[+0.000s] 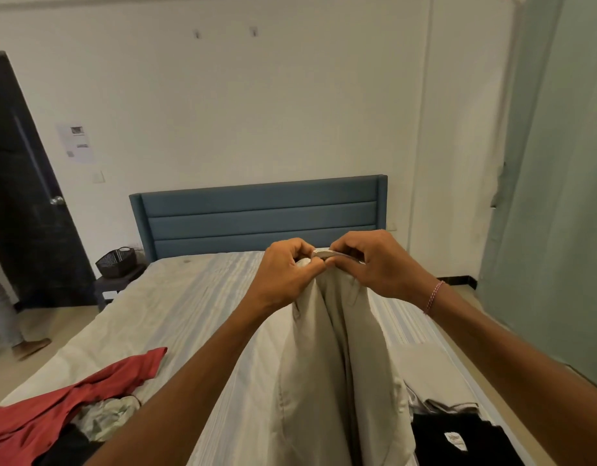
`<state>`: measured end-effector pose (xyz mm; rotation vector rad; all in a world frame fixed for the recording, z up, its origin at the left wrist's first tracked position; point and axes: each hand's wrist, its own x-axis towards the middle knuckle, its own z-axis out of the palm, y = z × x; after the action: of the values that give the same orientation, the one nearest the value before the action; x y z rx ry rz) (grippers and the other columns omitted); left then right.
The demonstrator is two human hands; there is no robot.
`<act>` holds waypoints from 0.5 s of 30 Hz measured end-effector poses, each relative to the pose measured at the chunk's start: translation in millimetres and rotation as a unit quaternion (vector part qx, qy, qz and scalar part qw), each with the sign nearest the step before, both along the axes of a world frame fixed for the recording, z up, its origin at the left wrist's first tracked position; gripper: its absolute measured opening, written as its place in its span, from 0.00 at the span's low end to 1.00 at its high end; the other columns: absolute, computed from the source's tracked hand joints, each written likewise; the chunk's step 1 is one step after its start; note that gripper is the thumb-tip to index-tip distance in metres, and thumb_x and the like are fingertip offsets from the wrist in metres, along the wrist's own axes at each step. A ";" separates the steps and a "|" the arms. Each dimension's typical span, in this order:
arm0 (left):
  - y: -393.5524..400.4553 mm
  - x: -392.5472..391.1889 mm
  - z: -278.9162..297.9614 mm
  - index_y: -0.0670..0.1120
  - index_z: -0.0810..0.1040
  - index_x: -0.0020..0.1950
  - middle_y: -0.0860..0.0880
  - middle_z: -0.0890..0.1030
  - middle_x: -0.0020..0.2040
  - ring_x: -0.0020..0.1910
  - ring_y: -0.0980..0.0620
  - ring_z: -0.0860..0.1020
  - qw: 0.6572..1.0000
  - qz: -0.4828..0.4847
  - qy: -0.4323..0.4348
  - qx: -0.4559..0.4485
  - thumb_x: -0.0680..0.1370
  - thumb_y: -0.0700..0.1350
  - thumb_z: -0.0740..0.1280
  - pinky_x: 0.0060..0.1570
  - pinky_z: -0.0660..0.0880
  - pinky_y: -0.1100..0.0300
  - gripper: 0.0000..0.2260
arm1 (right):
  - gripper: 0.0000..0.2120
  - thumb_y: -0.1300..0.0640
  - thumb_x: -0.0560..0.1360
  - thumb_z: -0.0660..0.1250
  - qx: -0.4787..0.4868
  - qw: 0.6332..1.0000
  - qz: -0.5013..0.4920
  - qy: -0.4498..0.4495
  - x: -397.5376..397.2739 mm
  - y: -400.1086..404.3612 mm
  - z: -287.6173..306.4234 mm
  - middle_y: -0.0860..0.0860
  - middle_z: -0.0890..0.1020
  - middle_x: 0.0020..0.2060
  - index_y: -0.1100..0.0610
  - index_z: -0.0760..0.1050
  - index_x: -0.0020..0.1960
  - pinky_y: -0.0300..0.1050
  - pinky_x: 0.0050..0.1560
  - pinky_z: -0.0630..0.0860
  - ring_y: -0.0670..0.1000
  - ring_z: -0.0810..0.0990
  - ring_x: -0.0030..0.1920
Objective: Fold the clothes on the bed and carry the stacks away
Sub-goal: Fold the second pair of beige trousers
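Far to the left of the left hand, a dark door stood against the white wall, and below it one black basket sat on a small dark side table beside the bed. Nearer, low and to the left of that hand's forearm, one red garment lay crumpled on the striped sheet, with a pale patterned cloth bunched just beside it and something dark under both.

The left hand was curled tight, fingers and thumb pinching the top edge of one pair of beige trousers. The right hand, just beside it and nearly touching, pinched the same edge with bent fingers; one red-and-white thread bracelet circled its wrist. From the two hands the trousers hung down toward the camera between the forearms, the cloth plain, light and softly creased, split by a deep fold down the middle, its lower part resting on the bed. Behind the hands ran one blue padded headboard.

Below and to the right of the right hand, one folded beige garment lay flat on the sheet, and nearer still one black garment with a white label. Far right hung a pale green curtain.
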<state>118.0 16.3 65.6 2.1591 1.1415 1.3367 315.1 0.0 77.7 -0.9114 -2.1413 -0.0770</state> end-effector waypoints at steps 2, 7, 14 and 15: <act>0.3 -2.3 -0.9 0.45 0.82 0.50 0.50 0.82 0.44 0.43 0.51 0.81 0.999 -0.016 -0.019 -0.024 0.79 0.48 0.70 0.39 0.79 0.69 0.07 | 0.14 0.51 0.75 0.69 -0.028 0.999 0.006 0.020 -1.4 -1.0 0.0 0.47 0.82 0.43 0.60 0.83 0.54 0.28 0.46 0.77 0.42 0.79 0.39; -0.3 -13.0 4.4 0.48 0.81 0.50 0.56 0.80 0.42 0.43 0.55 0.79 0.997 -0.068 0.035 -0.026 0.81 0.45 0.68 0.42 0.77 0.73 0.03 | 0.12 0.49 0.74 0.69 -0.116 0.992 0.022 0.045 1.3 -0.7 0.5 0.42 0.81 0.41 0.54 0.82 0.53 0.31 0.43 0.77 0.43 0.80 0.42; 2.0 -23.1 3.5 0.50 0.81 0.49 0.56 0.80 0.43 0.43 0.58 0.79 0.993 -0.104 0.053 -0.025 0.81 0.43 0.67 0.44 0.77 0.71 0.04 | 0.08 0.57 0.76 0.72 -0.162 0.985 0.048 0.016 5.4 2.7 5.9 0.41 0.82 0.43 0.46 0.79 0.53 0.38 0.47 0.80 0.45 0.79 0.46; 2.2 -24.1 3.3 0.51 0.81 0.49 0.56 0.81 0.42 0.44 0.59 0.80 0.992 -0.114 0.045 -0.039 0.81 0.43 0.67 0.43 0.78 0.70 0.04 | 0.08 0.57 0.76 0.71 -0.161 0.986 0.051 0.016 4.7 2.5 5.7 0.40 0.81 0.43 0.47 0.79 0.53 0.37 0.46 0.79 0.44 0.79 0.46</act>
<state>93.9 18.5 68.9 2.2341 0.9288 1.0895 319.8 2.5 83.4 -0.9733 -2.2029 0.3423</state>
